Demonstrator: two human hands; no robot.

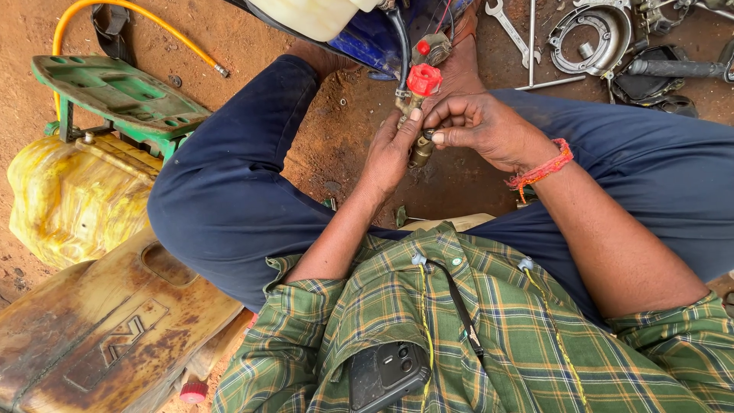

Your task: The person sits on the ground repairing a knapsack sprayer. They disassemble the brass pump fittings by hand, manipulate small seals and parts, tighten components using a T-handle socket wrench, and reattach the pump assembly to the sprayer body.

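Head view: the left hand (391, 153) wraps its fingers around a short brass valve fitting (419, 150) topped by a red plastic knob (423, 79), steadying it between the knees. At three o'clock of it, the right hand (480, 126) pinches fingertips together on the fitting's side nut, likely for turning purchase. A steel spanner (508, 29) lies at one o'clock on the dirt.

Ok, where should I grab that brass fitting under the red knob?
Probably by the brass fitting's lower barrel, coming from below. The red knob and hose crowd its top, the left hand covers its left side, and the right hand pinches it from the right.
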